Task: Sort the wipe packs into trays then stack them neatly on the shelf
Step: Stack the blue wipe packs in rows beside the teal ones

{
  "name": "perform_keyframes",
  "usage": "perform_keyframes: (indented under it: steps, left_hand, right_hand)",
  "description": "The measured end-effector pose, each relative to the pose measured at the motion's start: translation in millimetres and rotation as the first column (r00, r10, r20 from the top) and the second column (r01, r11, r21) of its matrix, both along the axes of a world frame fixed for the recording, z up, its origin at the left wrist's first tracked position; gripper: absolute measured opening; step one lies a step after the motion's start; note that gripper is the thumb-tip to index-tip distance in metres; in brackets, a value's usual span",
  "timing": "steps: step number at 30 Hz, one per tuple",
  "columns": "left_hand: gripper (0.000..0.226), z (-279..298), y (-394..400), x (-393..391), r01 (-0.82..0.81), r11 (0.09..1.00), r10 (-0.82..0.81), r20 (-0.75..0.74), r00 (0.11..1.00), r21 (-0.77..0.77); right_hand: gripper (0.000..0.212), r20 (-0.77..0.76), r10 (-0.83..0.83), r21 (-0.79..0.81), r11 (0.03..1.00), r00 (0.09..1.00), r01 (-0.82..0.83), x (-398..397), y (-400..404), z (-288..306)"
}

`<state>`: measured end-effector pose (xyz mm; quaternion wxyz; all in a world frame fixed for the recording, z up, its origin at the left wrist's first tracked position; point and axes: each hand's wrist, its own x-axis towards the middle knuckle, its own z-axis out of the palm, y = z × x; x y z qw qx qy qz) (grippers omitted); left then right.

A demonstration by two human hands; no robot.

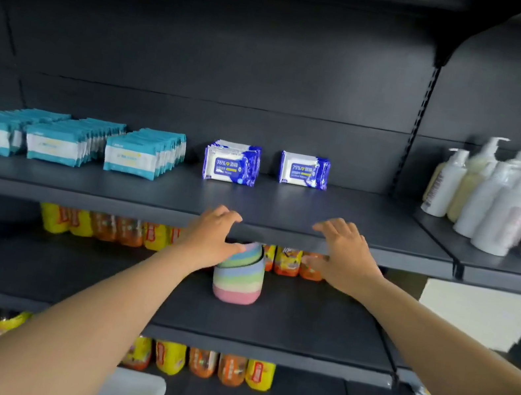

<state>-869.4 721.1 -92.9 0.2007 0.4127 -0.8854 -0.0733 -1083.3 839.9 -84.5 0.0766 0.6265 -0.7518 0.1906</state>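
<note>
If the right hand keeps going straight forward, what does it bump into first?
Probably the blue wipe pack standing alone at the shelf's back. The right hand points that way over bare shelf, though depth is hard to judge.

Dark grey metal shelving unit (181,204) with matte back panel (207,59), slotted upright (420,121) on right. Adjoining shelf bay (484,264) beyond it. Dim light overall.

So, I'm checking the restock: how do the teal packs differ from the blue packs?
The teal packs fill three long rows at the shelf's left; the blue packs form two short groups mid-shelf. The teal labels look pale and faint, while the blue ones show bold "75%" print. All stand upright facing forward.
</note>
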Motion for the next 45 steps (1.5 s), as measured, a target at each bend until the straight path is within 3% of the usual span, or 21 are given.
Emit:
perform_keyframes:
  steps: [4,17,26,32,38,43,45]
  left_hand:
    - [0.057,-41.9,59.4,-2.9,0.005,0.999,-0.009,0.103,0.995,0.038]
    - [0.058,-239.9,139.2,27.0,-0.066,0.866,-0.071,0.252,0.965,0.496]
    - [0.053,-410.6,136.0,26.9,-0.231,0.701,-0.121,0.432,0.894,0.675]
    - [0.057,-513.7,110.3,4.0,-0.256,0.636,-0.172,0.456,0.873,0.729]
    - [0.067,-591.1,92.2,-8.3,-0.263,0.679,-0.265,0.563,0.783,0.685]
    - [0.061,-617.2,83.1,-10.6,-0.149,0.779,-0.38,0.648,0.66,0.609]
    - [0.061,-619.8,79.5,-11.6,-0.131,0.779,-0.421,0.665,0.617,0.614]
  right_hand:
    - [0.066,-0.035,0.021,0.088,0.996,0.999,-0.017,0.1,58.8,-36.5]
    - [0.067,0.183,-0.033,0.441,0.896,0.983,-0.053,19.3,135.9,-207.0]
    - [0.07,0.351,-0.133,0.695,0.7,0.927,-0.163,14.1,134.5,-395.7]
    - [0.063,0.488,-0.242,0.759,0.592,0.839,-0.271,6.6,118.0,-516.0]
    - [0.064,0.47,-0.277,0.81,0.513,0.838,-0.285,2.0,100.6,-595.5]
    - [0.056,0.414,-0.219,0.832,0.484,0.883,-0.27,-6.2,89.3,-619.2]
    - [0.052,0.42,-0.183,0.846,0.435,0.889,-0.31,-11.2,83.6,-622.8]
